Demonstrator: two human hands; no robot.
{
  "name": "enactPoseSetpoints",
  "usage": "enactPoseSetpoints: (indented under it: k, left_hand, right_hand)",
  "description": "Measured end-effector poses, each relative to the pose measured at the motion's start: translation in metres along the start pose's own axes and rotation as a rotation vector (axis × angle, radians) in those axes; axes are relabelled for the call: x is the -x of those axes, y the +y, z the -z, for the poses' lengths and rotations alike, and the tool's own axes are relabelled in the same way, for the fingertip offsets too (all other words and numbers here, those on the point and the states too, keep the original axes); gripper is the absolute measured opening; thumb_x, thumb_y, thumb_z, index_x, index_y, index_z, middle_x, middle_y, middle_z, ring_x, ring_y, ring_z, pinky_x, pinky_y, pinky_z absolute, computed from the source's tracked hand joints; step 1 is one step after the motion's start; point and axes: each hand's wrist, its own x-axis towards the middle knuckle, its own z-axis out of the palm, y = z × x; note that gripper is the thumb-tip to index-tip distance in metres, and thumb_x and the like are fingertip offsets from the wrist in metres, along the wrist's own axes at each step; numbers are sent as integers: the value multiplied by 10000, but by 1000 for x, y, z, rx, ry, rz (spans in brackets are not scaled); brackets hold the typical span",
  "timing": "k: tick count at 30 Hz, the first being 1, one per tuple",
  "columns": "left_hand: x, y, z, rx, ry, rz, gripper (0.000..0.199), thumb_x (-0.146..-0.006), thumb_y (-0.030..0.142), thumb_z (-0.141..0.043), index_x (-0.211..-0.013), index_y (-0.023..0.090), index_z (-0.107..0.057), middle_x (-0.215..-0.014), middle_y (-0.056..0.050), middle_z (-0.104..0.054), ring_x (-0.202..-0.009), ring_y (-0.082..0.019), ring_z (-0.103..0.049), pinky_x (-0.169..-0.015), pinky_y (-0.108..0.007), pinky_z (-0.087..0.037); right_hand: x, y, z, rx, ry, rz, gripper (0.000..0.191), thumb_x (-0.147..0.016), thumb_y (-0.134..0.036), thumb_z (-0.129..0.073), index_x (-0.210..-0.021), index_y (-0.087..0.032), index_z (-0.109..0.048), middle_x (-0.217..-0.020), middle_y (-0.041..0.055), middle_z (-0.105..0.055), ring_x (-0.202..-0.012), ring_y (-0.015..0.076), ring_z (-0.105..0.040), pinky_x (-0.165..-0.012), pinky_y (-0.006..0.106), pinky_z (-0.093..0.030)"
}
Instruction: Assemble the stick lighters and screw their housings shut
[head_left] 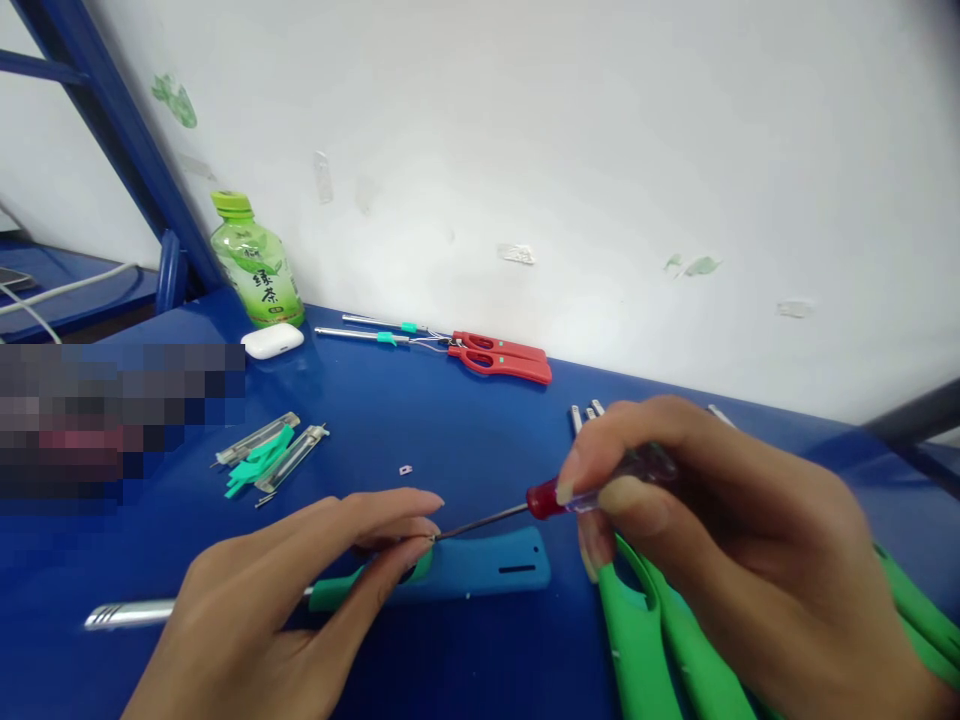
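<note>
Blue plastic lighter (491, 562) with silver metal tube (135, 613) lying on dark-blue table (360, 400), partly beneath left hand (315, 590). Right hand (720, 520) pinching red-collared, clear-handled screwdriver (541, 499). Left fingertips bunching around its steel tip; cannot tell whether pinching tiny part. Step seemingly involving screwdriver work above handle; next move calling for steady tip alignment. Green-capped plastic bottle (256, 265) showing Chinese characters 绿茶, "green tea".

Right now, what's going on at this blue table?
A person's right hand holds a screwdriver, its tip where the left hand pinches, over a blue-handled lighter lying on the table. Anything pinched there is too small to make out. Two red lighters lie by the wall, and green handles lie near the right hand.
</note>
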Motion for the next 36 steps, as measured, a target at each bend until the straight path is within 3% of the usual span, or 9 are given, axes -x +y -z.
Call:
enactPoseSetpoints:
  k: [5, 9, 15, 21, 28, 36]
  left_hand:
    - [-3, 3, 2, -3, 50, -45, 155, -1128, 596, -719, -1185, 487, -813, -995, 236, -899, -793, -27, -877, -877, -11, -615]
    - [2, -1, 0, 17, 34, 11, 158, -1105, 588, -756, -1226, 501, -809, -1053, 216, -906, -860, -68, -896, -916, -75, -661]
    - [9, -6, -2, 23, 49, 46, 205, -1095, 609, -758, -1255, 497, -821, -1048, 172, -911, -851, -117, -901, -912, -167, -715]
    - [7, -5, -1, 22, 43, 61, 202, -1096, 616, -754, -1263, 516, -807, -1045, 206, -905, -871, -78, -897, -924, -105, -679]
    - [7, -4, -2, 28, 53, 75, 199, -1079, 589, -785, -1255, 503, -816, -1046, 194, -909, -873, -100, -903, -910, -133, -700]
    - [8, -5, -1, 53, 44, 76, 185, -1071, 589, -795, -1239, 513, -811, -1027, 214, -905, -865, -73, -899, -901, -75, -665]
  right_hand:
    - [-2, 1, -4, 0, 76, -1, 140, -1066, -298, -845, -947, -363, -809, -713, -84, -730, -544, 96, -659, -484, 201, -507]
    - [-3, 1, -3, 4, 83, 6, 113, -1070, -329, -840, -969, -369, -808, -702, -69, -721, -542, 122, -656, -487, 232, -537]
    - [-4, -1, -3, 22, 77, -15, 150, -1059, -306, -829, -927, -368, -794, -701, -74, -716, -530, 120, -632, -455, 238, -485]
    - [-1, 3, -4, 1, 74, -19, 139, -1046, -258, -816, -951, -357, -790, -704, -77, -710, -549, 119, -660, -478, 241, -499]
    - [-3, 5, -4, -29, 57, -13, 145, -1064, -249, -811, -975, -361, -792, -733, -92, -724, -574, 91, -693, -530, 189, -555]
    - [-1, 7, -6, -68, 86, 3, 121, -1113, -358, -828, -993, -359, -809, -719, -81, -719, -575, 87, -696, -546, 171, -575]
